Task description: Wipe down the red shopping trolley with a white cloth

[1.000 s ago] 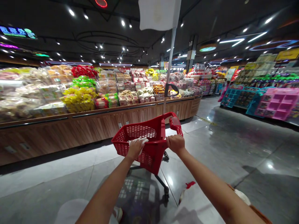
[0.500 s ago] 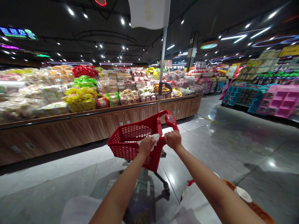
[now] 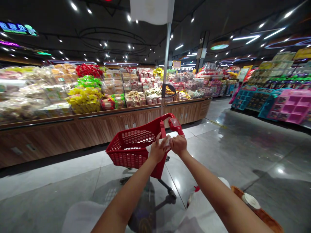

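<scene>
Left of the fingers sits the mesh basket of a red plastic shopping cart [image 3: 126,142]. The left hand [image 3: 158,150] has slid up beside the right, its fingers [image 3: 157,139] spread and upright against the cart's side. A white cloth [image 3: 167,141] now shows only as a scrap between the hands, the rest hidden, and whether it is pinched I cannot tell. Further right, the right hand [image 3: 178,145] curls its fingers closed over the rim, just below the red handle [image 3: 175,123].
</scene>
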Tool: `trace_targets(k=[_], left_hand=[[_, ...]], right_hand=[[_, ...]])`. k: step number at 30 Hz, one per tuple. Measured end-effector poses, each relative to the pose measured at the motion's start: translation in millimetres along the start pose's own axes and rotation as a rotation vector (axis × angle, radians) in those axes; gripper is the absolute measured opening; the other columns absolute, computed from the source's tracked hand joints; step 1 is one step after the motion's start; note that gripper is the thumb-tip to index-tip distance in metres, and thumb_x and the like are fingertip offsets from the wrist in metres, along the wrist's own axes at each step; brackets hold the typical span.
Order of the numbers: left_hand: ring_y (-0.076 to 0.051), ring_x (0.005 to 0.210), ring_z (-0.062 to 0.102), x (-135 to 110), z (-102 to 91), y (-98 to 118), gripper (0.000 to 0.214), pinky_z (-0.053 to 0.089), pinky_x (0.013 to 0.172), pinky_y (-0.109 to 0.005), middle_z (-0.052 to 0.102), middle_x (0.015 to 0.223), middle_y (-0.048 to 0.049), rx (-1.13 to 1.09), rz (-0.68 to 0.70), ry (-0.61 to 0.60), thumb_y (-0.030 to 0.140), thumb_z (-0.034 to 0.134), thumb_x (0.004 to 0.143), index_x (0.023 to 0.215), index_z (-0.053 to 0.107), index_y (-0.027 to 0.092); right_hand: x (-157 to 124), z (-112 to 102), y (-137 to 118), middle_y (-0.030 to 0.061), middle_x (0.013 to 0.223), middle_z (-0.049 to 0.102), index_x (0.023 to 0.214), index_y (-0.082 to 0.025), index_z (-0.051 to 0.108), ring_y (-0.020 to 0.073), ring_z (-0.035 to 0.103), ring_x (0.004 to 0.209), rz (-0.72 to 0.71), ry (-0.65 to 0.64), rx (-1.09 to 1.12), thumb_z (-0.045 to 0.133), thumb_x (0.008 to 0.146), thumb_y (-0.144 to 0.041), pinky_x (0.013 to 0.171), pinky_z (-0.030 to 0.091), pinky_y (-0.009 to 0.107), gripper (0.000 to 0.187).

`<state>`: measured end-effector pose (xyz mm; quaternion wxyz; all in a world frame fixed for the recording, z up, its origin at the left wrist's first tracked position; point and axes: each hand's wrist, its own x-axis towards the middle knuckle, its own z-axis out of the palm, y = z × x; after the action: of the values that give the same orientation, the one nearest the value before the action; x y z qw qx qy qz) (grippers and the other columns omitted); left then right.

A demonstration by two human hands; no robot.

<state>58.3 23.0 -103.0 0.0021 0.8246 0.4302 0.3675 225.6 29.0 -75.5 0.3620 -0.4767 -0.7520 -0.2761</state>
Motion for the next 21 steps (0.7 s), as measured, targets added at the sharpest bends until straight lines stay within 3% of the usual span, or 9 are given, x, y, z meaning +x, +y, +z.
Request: trace_targets(k=[2, 4, 9, 12, 14, 16, 19, 21], left_hand=[[-0.026, 0.108, 0.058, 6, 1.0, -1, 0.039, 0.045, 0.091, -0.041, 0.060, 0.123, -0.0086, 0.022, 0.041, -0.072, 0.034, 0.051, 0.093, 0.132, 0.051, 0.030], [-0.023, 0.097, 0.061, 0, -4.3, -18, 0.033, 0.046, 0.087, -0.037, 0.065, 0.110, -0.0067, 0.043, 0.064, -0.131, 0.033, 0.051, 0.093, 0.125, 0.056, 0.028], [-0.021, 0.088, 0.060, -55, -41.5, -91, 0.017, 0.046, 0.081, -0.034, 0.066, 0.092, -0.0053, 0.285, -0.164, -0.141, 0.033, 0.049, 0.093, 0.093, 0.063, 0.024], [-0.022, 0.087, 0.059, -79, -62.3, -116, 0.018, 0.046, 0.082, -0.035, 0.066, 0.092, -0.0059, 0.380, -0.249, -0.147, 0.032, 0.047, 0.094, 0.089, 0.061, 0.023], [-0.022, 0.089, 0.060, -79, -64.8, -113, 0.021, 0.047, 0.082, -0.035, 0.065, 0.094, -0.0061, 0.325, -0.249, -0.126, 0.031, 0.043, 0.095, 0.089, 0.061, 0.022], [-0.022, 0.095, 0.060, -68, -57.3, -96, 0.020, 0.048, 0.085, -0.035, 0.064, 0.100, -0.0068, 0.211, -0.230, -0.038, 0.028, 0.041, 0.095, 0.095, 0.061, 0.023], [-0.021, 0.112, 0.055, -39, -36.4, -53, 0.022, 0.047, 0.095, -0.036, 0.059, 0.117, -0.0077, 0.022, -0.213, 0.180, 0.019, 0.044, 0.092, 0.106, 0.060, 0.023], [-0.020, 0.113, 0.056, -20, -24.1, -22, 0.023, 0.047, 0.097, -0.035, 0.057, 0.119, -0.0065, -0.098, -0.193, 0.216, 0.017, 0.045, 0.090, 0.103, 0.064, 0.024]], right_hand=[[0, -3, 3, 0.0013, 0.056, 0.061, 0.058, -0.019, 0.062, 0.0143, 0.046, 0.055, -0.032, -0.019, -0.007, 0.043, 0.090, -0.024, 0.068, 0.027, 0.035, 0.038], [-1, -6, 6, 0.0011, 0.058, 0.061, 0.058, -0.019, 0.061, 0.0145, 0.046, 0.056, -0.066, -0.050, -0.008, 0.043, 0.090, -0.023, 0.068, 0.027, 0.035, 0.037], [-2, -8, 10, 0.0009, 0.057, 0.060, 0.056, -0.020, 0.060, 0.0143, 0.045, 0.057, -0.099, -0.059, -0.002, 0.044, 0.089, -0.023, 0.068, 0.026, 0.034, 0.036], [-3, -6, 7, 0.0011, 0.057, 0.061, 0.055, -0.020, 0.059, 0.0145, 0.045, 0.056, -0.073, -0.025, 0.005, 0.045, 0.088, -0.023, 0.067, 0.027, 0.034, 0.036], [-3, -5, 5, 0.0012, 0.055, 0.060, 0.053, -0.021, 0.059, 0.0149, 0.045, 0.055, -0.047, 0.003, 0.004, 0.044, 0.088, -0.023, 0.067, 0.028, 0.035, 0.038], [-4, -4, 3, 0.0012, 0.054, 0.059, 0.052, -0.021, 0.060, 0.0149, 0.044, 0.054, -0.035, 0.026, 0.001, 0.044, 0.089, -0.023, 0.068, 0.028, 0.035, 0.040], [-4, -3, 2, 0.0010, 0.053, 0.058, 0.051, -0.021, 0.060, 0.0144, 0.044, 0.054, -0.045, 0.036, 0.003, 0.044, 0.089, -0.023, 0.068, 0.030, 0.034, 0.041], [-3, -3, 1, 0.0006, 0.053, 0.057, 0.051, -0.021, 0.060, 0.0142, 0.044, 0.054, -0.057, 0.039, 0.007, 0.043, 0.089, -0.023, 0.068, 0.030, 0.034, 0.042]])
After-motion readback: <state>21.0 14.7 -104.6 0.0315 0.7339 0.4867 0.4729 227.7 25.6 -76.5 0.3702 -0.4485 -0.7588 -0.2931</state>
